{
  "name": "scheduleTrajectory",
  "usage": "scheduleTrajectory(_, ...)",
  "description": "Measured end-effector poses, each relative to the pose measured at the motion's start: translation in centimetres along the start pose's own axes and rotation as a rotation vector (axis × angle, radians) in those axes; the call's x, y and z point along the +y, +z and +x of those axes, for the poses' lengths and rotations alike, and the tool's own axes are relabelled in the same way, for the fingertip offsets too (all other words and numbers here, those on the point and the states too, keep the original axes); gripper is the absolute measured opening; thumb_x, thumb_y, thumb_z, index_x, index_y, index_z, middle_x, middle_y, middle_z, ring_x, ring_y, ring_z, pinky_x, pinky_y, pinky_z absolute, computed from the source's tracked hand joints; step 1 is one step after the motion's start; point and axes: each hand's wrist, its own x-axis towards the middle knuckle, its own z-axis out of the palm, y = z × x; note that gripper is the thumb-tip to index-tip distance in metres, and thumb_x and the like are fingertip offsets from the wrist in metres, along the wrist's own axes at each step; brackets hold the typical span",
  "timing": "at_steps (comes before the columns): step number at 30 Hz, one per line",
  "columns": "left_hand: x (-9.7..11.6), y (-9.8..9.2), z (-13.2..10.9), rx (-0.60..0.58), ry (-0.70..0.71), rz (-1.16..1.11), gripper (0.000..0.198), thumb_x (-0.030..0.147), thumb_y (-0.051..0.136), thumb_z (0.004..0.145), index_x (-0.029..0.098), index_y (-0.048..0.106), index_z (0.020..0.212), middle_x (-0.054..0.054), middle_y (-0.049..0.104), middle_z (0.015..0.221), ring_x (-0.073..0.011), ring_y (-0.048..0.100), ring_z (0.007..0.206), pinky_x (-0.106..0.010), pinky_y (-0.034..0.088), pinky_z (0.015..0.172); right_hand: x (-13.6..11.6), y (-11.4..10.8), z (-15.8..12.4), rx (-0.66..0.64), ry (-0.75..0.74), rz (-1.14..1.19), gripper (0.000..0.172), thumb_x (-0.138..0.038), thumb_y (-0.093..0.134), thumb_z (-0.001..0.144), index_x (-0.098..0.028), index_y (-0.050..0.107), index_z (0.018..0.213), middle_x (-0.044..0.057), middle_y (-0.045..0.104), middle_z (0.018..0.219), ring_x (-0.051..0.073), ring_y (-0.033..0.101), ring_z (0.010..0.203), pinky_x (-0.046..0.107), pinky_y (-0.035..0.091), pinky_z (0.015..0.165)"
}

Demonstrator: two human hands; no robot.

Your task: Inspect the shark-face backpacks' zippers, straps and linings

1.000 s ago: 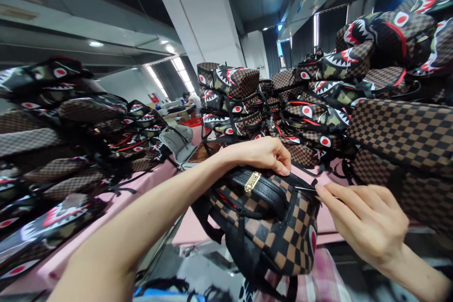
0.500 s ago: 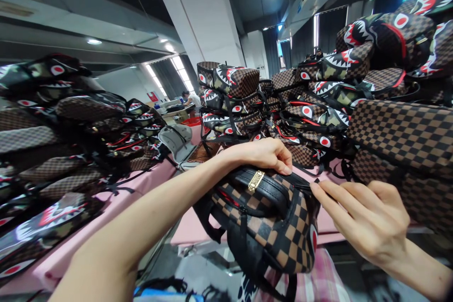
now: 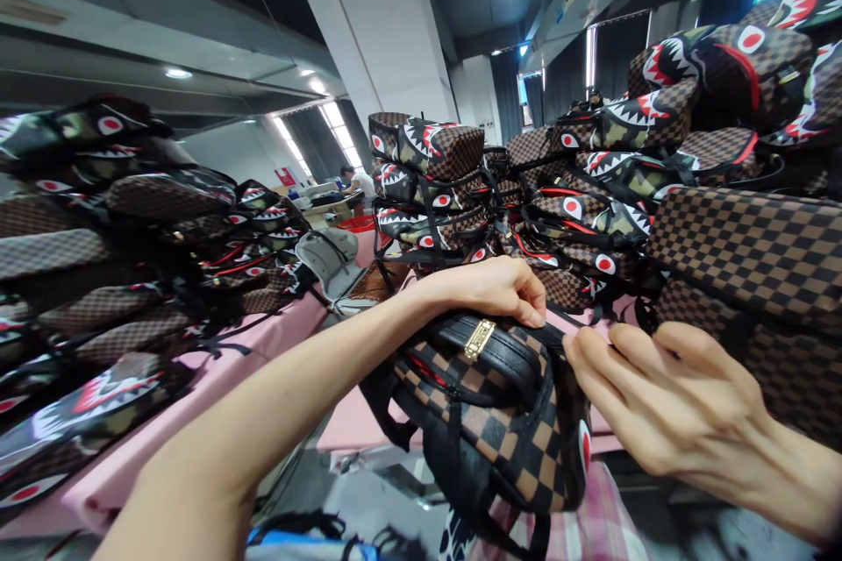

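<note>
A checkered bag (image 3: 526, 451) is held up in front of the person, near the edge of a pink table (image 3: 355, 422) and above a plaid cloth (image 3: 609, 513); what bears its underside is hard to make out. Its black handle (image 3: 517, 365), with a gold plate (image 3: 480, 338), faces up, and a red eye patch (image 3: 585, 447) on its right side shows only in part. The left hand (image 3: 503, 287) pinches the bag's far top edge, its other fingertips tucked out of sight. The right hand (image 3: 671, 394) pinches at the black edging by the right corner; its fingers hide whether a zip pull is between them. Stacked bags (image 3: 427, 184) stand beyond, covering most of one another, and the left pile (image 3: 171, 197) is cut off by the frame. Between them, a pale grey thing (image 3: 327, 261) is hard to identify. A distant person (image 3: 361, 182) is small and partly hidden.
</note>
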Motion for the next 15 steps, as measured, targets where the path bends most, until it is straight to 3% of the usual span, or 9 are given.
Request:
scheduleTrajectory(3,-0.1,0.0,0.0,0.013,-0.001,0.011,0.014,0.023,0.062,0.071,0.012,0.067,0.077,0.001,0.063,0.069,-0.0096,0.053,0.064,-0.018,0.037,0.061,0.9,0.8,0.1,0.072,0.050,0.069,0.032,-0.003,0.035,0.085,-0.014,0.064,0.080,0.005,0.066,0.080,0.017,0.053,0.069,0.035,0.033,0.062)
scheduleTrajectory(8,-0.3,0.0,0.0,0.011,0.001,-0.016,0.014,0.023,0.063,0.070,0.012,0.068,0.078,0.001,0.063,0.069,-0.0093,0.053,0.063,-0.018,0.038,0.062,1.8,2.0,-1.6,0.096,0.270,0.211,0.021,-0.011,0.042,0.090,-0.021,0.059,0.098,0.000,0.068,0.084,0.014,0.054,0.071,0.034,0.031,0.064)
scheduleTrajectory(15,-0.4,0.0,-0.2,0.030,-0.011,-0.025,0.014,0.024,0.063,0.070,0.012,0.068,0.077,0.001,0.063,0.068,-0.0097,0.053,0.063,-0.019,0.037,0.060,1.4,1.9,-1.7,0.065,0.226,0.223,0.021,-0.012,0.041,0.091,-0.020,0.058,0.100,0.001,0.068,0.087,0.015,0.054,0.072,0.035,0.031,0.066)
